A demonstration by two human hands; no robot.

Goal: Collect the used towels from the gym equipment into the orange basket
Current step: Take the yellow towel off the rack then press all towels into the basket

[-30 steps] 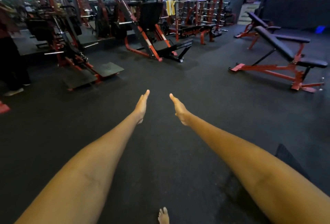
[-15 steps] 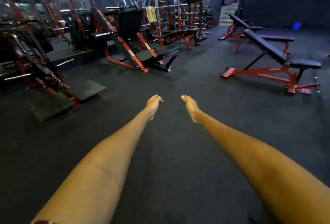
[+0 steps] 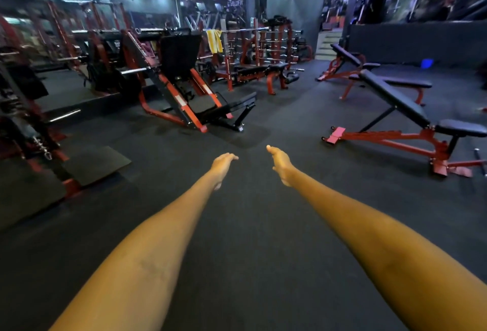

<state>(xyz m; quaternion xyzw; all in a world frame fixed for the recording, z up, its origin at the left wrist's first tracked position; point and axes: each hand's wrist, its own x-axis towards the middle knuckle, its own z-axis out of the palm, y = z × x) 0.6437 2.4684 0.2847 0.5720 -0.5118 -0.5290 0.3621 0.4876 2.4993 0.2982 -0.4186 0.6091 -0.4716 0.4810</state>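
Both arms stretched forward over the dark rubber floor (image 3: 250,238). Left hand (image 3: 223,162) and right hand (image 3: 279,160) empty, grip released, fingers loosely extended, palms facing each other, near but apart. Yellow towel (image 3: 214,40) draped over a barbell (image 3: 250,30) on the red rack at the far side of the floor, behind the leg press machine (image 3: 184,88). Adjustable bench (image 3: 400,109) stands at the floor's right side. Orange basket not in view.
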